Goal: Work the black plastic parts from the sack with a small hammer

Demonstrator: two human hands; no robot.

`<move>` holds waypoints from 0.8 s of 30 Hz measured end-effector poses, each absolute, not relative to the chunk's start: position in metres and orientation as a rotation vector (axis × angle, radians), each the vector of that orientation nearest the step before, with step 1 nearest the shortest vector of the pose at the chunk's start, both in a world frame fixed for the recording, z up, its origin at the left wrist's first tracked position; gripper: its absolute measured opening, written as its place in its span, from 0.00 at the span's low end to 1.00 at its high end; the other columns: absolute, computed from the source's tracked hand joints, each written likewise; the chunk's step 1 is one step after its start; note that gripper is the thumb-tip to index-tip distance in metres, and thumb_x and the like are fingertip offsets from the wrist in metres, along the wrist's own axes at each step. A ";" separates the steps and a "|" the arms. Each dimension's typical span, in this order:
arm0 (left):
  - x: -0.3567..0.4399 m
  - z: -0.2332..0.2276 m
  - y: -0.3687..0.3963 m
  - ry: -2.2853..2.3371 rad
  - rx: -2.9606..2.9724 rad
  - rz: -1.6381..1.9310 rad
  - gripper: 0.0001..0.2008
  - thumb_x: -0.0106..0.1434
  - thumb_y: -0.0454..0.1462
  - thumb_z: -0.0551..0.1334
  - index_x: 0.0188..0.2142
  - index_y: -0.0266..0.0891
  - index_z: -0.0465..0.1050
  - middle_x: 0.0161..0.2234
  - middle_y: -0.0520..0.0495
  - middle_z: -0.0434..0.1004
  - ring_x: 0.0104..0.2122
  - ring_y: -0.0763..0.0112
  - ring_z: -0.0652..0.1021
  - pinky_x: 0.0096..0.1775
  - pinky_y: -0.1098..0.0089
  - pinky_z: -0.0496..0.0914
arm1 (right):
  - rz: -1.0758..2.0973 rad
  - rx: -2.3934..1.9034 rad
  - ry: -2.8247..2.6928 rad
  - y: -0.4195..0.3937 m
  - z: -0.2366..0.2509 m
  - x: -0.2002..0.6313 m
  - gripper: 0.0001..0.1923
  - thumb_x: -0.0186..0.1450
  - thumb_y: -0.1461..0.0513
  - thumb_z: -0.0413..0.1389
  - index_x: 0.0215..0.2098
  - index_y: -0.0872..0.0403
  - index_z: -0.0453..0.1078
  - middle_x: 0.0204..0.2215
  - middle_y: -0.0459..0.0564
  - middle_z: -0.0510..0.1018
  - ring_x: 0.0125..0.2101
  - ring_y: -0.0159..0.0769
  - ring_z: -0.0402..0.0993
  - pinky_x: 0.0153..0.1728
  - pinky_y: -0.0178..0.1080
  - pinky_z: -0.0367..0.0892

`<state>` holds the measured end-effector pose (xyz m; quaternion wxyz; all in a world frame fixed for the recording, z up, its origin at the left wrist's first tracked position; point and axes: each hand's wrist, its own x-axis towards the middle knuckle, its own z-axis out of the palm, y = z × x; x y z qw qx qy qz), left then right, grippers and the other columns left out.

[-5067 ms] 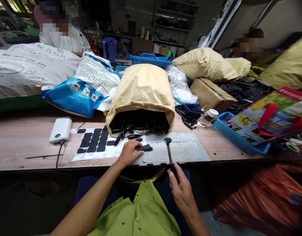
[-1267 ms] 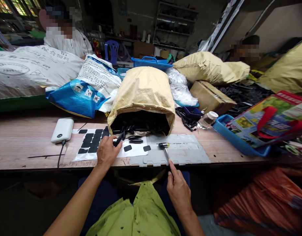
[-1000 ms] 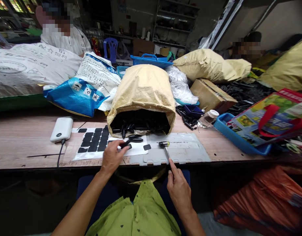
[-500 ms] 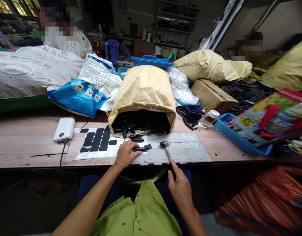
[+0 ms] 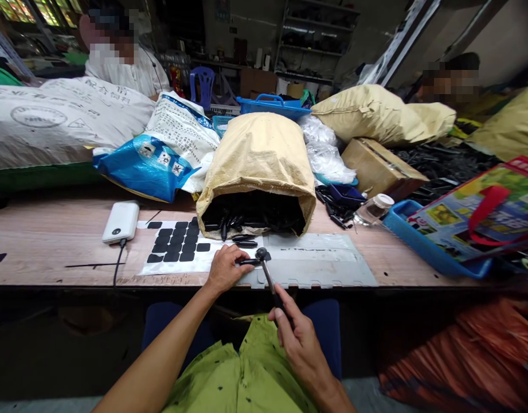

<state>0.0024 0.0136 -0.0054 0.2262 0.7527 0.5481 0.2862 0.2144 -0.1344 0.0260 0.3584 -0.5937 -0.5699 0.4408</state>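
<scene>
The left hand (image 5: 223, 268) rests on the wooden table (image 5: 53, 241) with its fingers curled around a slim black plastic part (image 5: 249, 262), pinning it flat at the near edge of a grey metal plate (image 5: 315, 265). The right hand (image 5: 298, 343), lower and nearer the body, is closed around the dark handle of a small round-headed hammer (image 5: 267, 273); the hammer's head sits right over the far end of the black part, though whether it touches cannot be told. Just left of the left hand lies a white backing sheet (image 5: 178, 261) bearing rows of black square pads (image 5: 176, 245). Directly behind the hands, a tan woven sack (image 5: 259, 160) lies on its side with its mouth open toward the person, full of more black plastic parts (image 5: 250, 215), a few of them spilling onto the table. A white power bank (image 5: 121, 221) with a dark cable sits to the left of the sheet. To the right stand a brown cardboard box (image 5: 378, 166), a small clear jar (image 5: 374, 208) and a blue plastic tray (image 5: 431, 252). A blue-and-white printed bag (image 5: 156, 155) leans behind the sheet.
</scene>
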 end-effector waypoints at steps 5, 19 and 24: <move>0.003 -0.005 0.013 1.545 2.101 0.772 0.06 0.60 0.42 0.71 0.35 0.45 0.81 0.32 0.50 0.76 0.39 0.62 0.72 0.41 0.64 0.62 | 0.985 -1.506 -1.651 -0.132 0.035 0.203 0.27 0.74 0.55 0.48 0.69 0.51 0.63 0.37 0.50 0.82 0.31 0.33 0.77 0.35 0.33 0.75; 0.003 -0.007 0.014 1.512 2.047 0.812 0.07 0.57 0.41 0.73 0.36 0.47 0.83 0.34 0.50 0.79 0.40 0.62 0.73 0.44 0.62 0.65 | 1.012 -1.551 -1.597 -0.131 0.035 0.211 0.25 0.74 0.56 0.50 0.68 0.49 0.64 0.62 0.50 0.73 0.60 0.42 0.73 0.62 0.45 0.67; 0.004 -0.008 0.014 1.528 2.086 0.801 0.07 0.57 0.42 0.73 0.36 0.47 0.82 0.33 0.50 0.78 0.39 0.62 0.73 0.44 0.62 0.65 | 0.874 -1.600 -1.514 -0.131 0.025 0.226 0.25 0.74 0.56 0.50 0.68 0.49 0.65 0.64 0.51 0.71 0.64 0.43 0.66 0.65 0.48 0.63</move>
